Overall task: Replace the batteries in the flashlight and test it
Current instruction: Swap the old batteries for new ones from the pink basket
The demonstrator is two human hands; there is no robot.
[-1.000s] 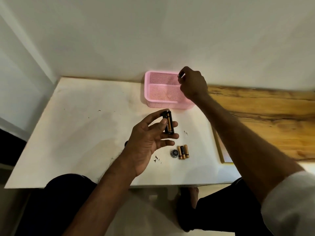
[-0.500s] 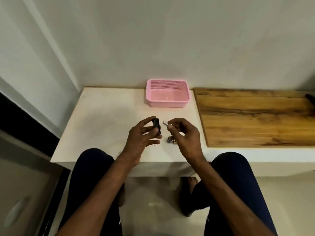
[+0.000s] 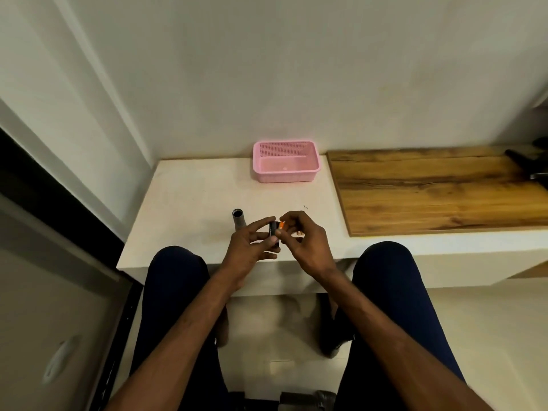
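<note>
- Two hands meet over the near edge of the table [image 3: 184, 203]. The left hand [image 3: 249, 250] pinches a small black battery holder [image 3: 273, 232] between thumb and fingertips; the right hand [image 3: 299, 241] pinches an orange-tipped battery [image 3: 281, 225] and presses it against the holder's upper end.
- Contact: battery and holder touch at the holder's top right. Whether the battery is seated in a slot cannot be told — fingers cover most of it.
- At about 10 o'clock from the grip, just beside the left fingertips, the grey flashlight body [image 3: 239, 221] lies on the table with its open end facing away from the person. It is empty of the holder.
- At 3 o'clock, behind the right hand's fingers, a small object shows on the table; too hidden to name.
- At 12 o'clock, well apart and against the wall, sits a pink basket [image 3: 315, 161]. At 2 o'clock a wooden board [image 3: 430, 191] lies beside the table.
- Progress, as a judgement: the flashlight is opened and the holder is out, so the work appears to be at mid-task — loading fresh cells. Left to do: fill the holder, slide it into the body, close the end and switch on to test.
</note>
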